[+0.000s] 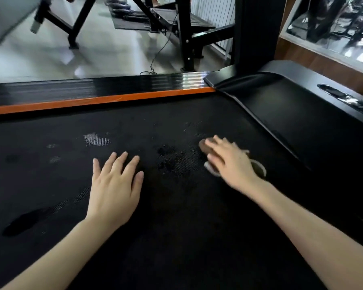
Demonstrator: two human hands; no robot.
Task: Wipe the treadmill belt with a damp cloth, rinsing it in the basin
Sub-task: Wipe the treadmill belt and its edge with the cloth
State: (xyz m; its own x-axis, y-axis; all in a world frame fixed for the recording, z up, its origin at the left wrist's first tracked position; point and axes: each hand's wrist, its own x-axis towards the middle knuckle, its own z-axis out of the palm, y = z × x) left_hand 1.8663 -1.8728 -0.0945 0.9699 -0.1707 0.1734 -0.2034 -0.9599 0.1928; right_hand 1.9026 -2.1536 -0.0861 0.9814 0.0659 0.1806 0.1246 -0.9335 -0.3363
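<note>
The black treadmill belt (176, 206) fills the lower view, with wet patches and pale dusty marks near its middle. My right hand (231, 162) presses a brown cloth with pale edges (204, 146) flat against the belt at the right, close to the motor cover. The cloth shows past my fingertips and behind my wrist. My left hand (115, 183) lies flat on the belt, fingers spread, holding nothing. No basin is in view.
An orange side rail (92, 101) and a black grooved foot rail (71, 88) run along the belt's far edge. The black motor cover (291, 114) and upright post (256, 28) stand at the right. Black gym frames (176, 24) and a cable stand on the grey floor beyond.
</note>
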